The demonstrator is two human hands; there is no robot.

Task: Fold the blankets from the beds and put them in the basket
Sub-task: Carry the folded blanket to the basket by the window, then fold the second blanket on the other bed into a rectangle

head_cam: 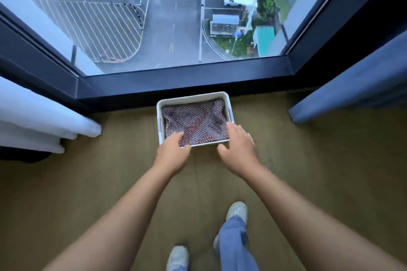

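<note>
A white rectangular basket (191, 96) stands on the wooden floor below the window. A folded blanket (196, 120) with a red, grey and white woven pattern fills it. My left hand (172, 149) rests at the basket's near left corner, its fingers curled onto the blanket's front edge. My right hand (236, 144) hovers at the near right corner with fingers spread, holding nothing; it looks slightly blurred.
A white bed (33, 116) juts in from the left and a blue-covered bed (356, 86) from the right. A dark window sill (187, 77) runs behind the basket. My feet in white shoes (236, 211) stand on the floor between the beds.
</note>
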